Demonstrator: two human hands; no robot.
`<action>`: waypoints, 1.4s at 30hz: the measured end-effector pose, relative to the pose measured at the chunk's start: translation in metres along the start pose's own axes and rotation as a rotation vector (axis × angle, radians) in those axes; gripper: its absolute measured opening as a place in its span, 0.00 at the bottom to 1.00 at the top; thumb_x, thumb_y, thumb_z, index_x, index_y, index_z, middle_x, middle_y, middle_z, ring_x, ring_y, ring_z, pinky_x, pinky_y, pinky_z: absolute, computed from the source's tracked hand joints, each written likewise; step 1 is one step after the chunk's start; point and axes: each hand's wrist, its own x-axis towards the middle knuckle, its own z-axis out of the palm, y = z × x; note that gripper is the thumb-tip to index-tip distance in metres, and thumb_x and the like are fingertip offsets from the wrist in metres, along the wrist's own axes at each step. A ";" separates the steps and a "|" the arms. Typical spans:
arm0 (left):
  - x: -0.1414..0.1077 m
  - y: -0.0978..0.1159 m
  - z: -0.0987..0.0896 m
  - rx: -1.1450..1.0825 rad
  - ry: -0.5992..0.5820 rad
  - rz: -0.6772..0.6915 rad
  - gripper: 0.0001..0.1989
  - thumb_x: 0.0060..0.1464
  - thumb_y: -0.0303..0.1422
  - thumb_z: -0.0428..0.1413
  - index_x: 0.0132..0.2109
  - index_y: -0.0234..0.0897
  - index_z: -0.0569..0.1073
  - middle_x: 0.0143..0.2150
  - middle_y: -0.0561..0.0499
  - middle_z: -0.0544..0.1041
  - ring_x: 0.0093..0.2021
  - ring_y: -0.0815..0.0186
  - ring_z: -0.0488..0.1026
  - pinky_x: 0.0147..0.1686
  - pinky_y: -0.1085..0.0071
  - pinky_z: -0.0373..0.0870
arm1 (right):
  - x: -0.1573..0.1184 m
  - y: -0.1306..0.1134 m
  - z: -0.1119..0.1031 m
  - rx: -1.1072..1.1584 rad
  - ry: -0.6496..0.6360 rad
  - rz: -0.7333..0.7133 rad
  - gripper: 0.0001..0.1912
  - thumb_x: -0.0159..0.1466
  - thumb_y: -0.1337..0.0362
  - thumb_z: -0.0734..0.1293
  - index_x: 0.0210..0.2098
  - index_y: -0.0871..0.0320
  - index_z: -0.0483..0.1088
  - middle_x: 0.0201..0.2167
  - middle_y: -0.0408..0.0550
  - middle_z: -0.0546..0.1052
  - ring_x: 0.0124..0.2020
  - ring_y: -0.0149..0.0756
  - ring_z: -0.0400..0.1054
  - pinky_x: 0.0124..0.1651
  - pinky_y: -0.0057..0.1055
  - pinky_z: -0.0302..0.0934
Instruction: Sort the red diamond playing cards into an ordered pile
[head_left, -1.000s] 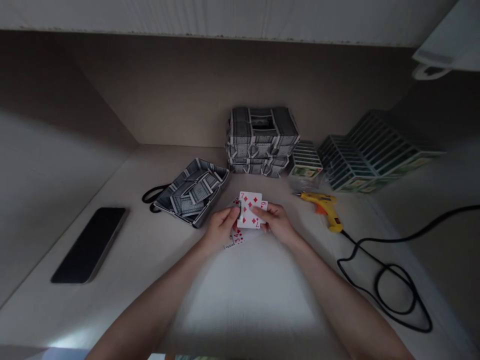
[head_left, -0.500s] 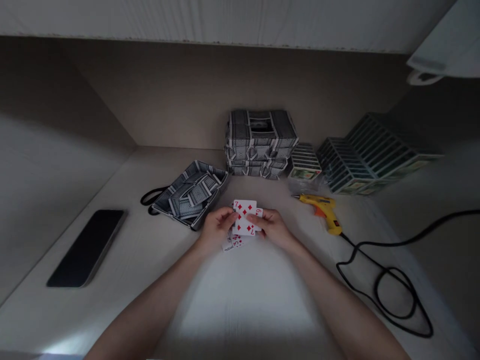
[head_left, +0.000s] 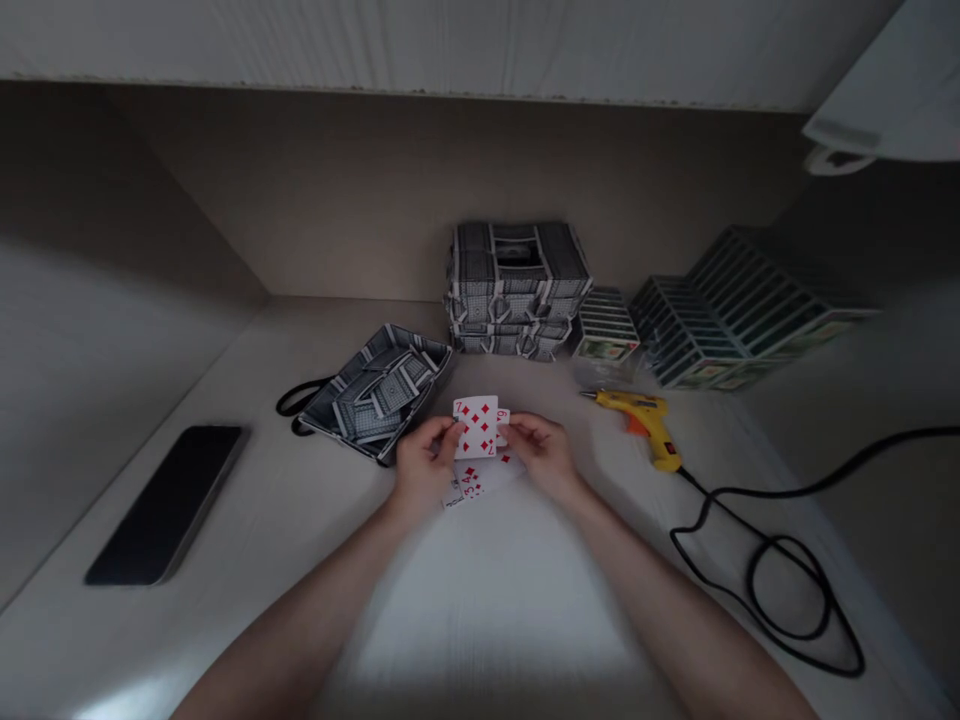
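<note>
My left hand [head_left: 426, 460] pinches the left edge of a seven of diamonds [head_left: 475, 430], which faces me upright. From the other side, my right hand [head_left: 546, 448] grips a second playing card [head_left: 504, 417] that sticks out behind the seven; its corner figure reads as a 6 or a 9. Below the hands, several overlapping cards [head_left: 480, 480] with red diamonds lie face up on the white surface. Partly covered, their full faces cannot be read.
Left of my hands stands an open tray [head_left: 315, 425] made of patterned cards, with loose cards inside. Behind are a stacked card-made box [head_left: 517, 290] and striped boxes [head_left: 720, 320]. A phone [head_left: 166, 505] lies left; a yellow glue gun [head_left: 646, 420] with black cord [head_left: 750, 600] lies right.
My right thumb has slid off the front of the seven of diamonds onto the card behind it. The seven has shifted slightly left, and more of the cards below shows.
</note>
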 end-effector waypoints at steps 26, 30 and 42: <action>-0.026 0.013 0.012 0.365 0.038 0.274 0.07 0.55 0.31 0.47 0.38 0.36 0.69 0.30 0.49 0.76 0.27 0.70 0.72 0.27 0.75 0.65 | -0.021 0.001 0.016 -0.566 0.356 -0.394 0.10 0.59 0.63 0.59 0.34 0.58 0.70 0.28 0.49 0.76 0.29 0.34 0.70 0.34 0.29 0.63; -0.025 0.014 0.013 0.330 0.020 0.206 0.07 0.55 0.33 0.47 0.35 0.36 0.68 0.28 0.51 0.75 0.26 0.70 0.71 0.26 0.76 0.63 | -0.019 0.002 0.016 -0.451 0.336 -0.379 0.12 0.59 0.62 0.59 0.40 0.58 0.69 0.34 0.50 0.76 0.33 0.35 0.70 0.37 0.31 0.64; -0.023 0.009 0.013 0.291 -0.086 0.171 0.09 0.55 0.34 0.46 0.30 0.36 0.68 0.23 0.54 0.69 0.22 0.72 0.65 0.22 0.78 0.58 | -0.017 0.006 0.011 -0.494 0.305 -0.379 0.13 0.60 0.62 0.59 0.41 0.59 0.68 0.32 0.51 0.77 0.30 0.34 0.71 0.35 0.30 0.65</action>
